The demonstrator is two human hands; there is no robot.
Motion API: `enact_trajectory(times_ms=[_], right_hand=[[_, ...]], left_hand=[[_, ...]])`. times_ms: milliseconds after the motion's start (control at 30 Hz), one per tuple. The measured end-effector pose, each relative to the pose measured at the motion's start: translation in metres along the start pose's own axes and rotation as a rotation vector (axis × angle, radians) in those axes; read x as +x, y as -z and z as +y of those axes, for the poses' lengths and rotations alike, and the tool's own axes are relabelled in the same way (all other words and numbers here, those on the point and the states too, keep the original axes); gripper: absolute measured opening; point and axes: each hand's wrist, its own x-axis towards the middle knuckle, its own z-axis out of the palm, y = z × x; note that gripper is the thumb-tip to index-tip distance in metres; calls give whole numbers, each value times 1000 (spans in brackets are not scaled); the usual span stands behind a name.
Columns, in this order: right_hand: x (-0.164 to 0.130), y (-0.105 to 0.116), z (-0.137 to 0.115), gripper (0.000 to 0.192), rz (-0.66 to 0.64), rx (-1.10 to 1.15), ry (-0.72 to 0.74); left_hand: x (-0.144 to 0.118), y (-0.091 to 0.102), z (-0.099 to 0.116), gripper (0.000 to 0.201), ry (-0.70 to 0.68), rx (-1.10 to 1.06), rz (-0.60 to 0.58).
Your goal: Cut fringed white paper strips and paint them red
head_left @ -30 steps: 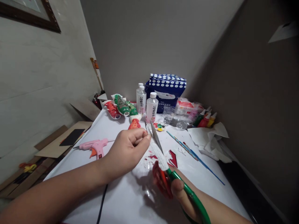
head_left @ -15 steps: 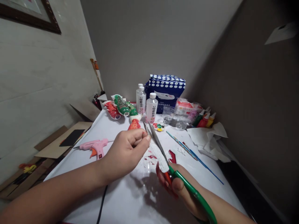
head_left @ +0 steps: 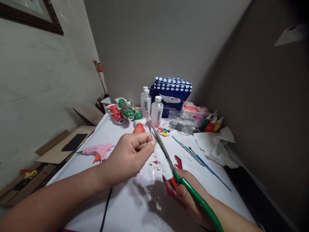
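My left hand point(head_left: 131, 154) pinches the far end of a white, textured plastic piece point(head_left: 161, 159) with red paint at its near end, held above the white table point(head_left: 125, 206). My right hand point(head_left: 187, 196) grips green-handled scissors point(head_left: 190, 195). Their blades point(head_left: 161, 146) lie closed along the white piece, tips pointing away from me toward the bottles. Small red and clear offcuts point(head_left: 178, 162) lie on the table under the piece.
A pink glue gun point(head_left: 96, 151) lies left, its black cord running toward me. Painted bottle fish point(head_left: 125, 111), two white bottles point(head_left: 152, 108), a blue dotted pack point(head_left: 171, 91), paint tubes point(head_left: 212, 124), brushes point(head_left: 200, 161), a small palette point(head_left: 164, 130) and crumpled paper point(head_left: 217, 145) stand further back.
The scissor blades have closed on the white piece and my right hand has drawn nearer to me. My left hand has hardly moved.
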Motion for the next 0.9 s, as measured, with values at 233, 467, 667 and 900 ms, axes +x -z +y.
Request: enact_trajectory(times_ms=[233,467,667,900], right_hand=[[3,-1,-10,65,-47,7,92],[7,-4,-15,71,55,-81,119],[9,-2,-11,66,97,-129,53],[7,2,-14,74,-75,-153,126]], left_hand=[[1,2,0,35,4,-18,-13],[3,4,-4,29,48,-183,17],[10,5,-3,34,48,-79,47],[7,3,-5,34,16,-24,36]])
